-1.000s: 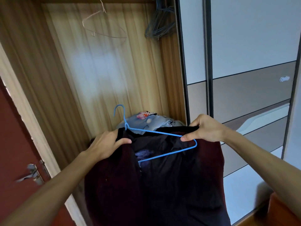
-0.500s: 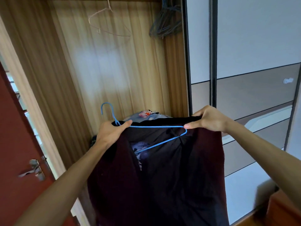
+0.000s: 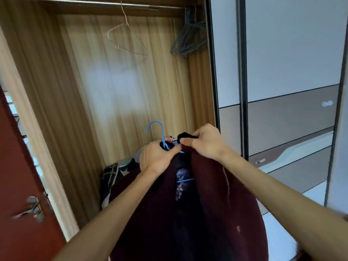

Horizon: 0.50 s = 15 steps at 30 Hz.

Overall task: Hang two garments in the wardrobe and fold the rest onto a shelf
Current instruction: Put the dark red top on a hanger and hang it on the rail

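**A:** What is the garment like?

**B:** Soft, heavy cloth, dark maroon outside and black inside, with a pale print down the middle. It hangs in long folds at the near centre, in front of the open wardrobe and well below the rail.

**A:** And the hanger?

**B:** It is thin and blue, possibly coated wire. The round hook stands up above the hands. A short piece of the lower bar shows inside the neck opening, and the rest is under the cloth.

**A:** The hands?

**B:** Both are closed, and they touch each other at the garment's neck. The left hand curls round the hanger just below the hook, with the thumb laid along the blue wire. I cannot tell if it grips cloth as well, because its fingers are hidden. The right hand pinches a bunched black edge of the collar between thumb and forefinger.

**A:** And farther out?

**B:** A pile of mixed clothes lies low in the wardrobe, behind the garment and to its left. The back panel is glossy, pale wood grain. A bare wire hanger hangs from the middle of the metal rail. A bunch of grey hangers hangs at the rail's right end. To the right is a matte sliding door, white and grey in a dark frame. On the near left is a red door with a blurred metal handle.
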Tool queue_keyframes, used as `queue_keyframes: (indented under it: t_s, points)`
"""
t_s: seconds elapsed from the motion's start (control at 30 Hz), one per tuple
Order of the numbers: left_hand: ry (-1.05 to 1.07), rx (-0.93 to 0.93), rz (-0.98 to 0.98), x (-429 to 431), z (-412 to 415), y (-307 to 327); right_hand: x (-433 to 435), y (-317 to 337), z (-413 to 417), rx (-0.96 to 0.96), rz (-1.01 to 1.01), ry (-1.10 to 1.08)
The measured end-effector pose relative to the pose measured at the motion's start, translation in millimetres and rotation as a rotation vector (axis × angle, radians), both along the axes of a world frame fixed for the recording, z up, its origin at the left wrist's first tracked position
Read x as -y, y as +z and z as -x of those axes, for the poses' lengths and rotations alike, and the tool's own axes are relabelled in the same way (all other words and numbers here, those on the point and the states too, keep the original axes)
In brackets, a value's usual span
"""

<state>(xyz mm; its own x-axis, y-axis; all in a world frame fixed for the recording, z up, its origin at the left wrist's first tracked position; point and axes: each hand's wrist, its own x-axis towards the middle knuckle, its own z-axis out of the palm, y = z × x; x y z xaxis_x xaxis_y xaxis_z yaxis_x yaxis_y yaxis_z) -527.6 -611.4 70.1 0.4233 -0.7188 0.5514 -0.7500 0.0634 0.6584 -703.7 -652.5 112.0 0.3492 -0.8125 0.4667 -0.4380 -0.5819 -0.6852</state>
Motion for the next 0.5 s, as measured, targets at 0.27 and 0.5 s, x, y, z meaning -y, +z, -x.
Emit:
queue_keyframes:
  t_s: [0.27, 0.5]
  points:
    - [0.092, -0.209, 0.161, -10, -24, 41, -8, 46, 41, -0.337, 0.044, 0.252]
    - [0.025, 0.032, 0.217, -1, 3, 74, 11, 51, 51, -0.370, -0.241, 0.444]
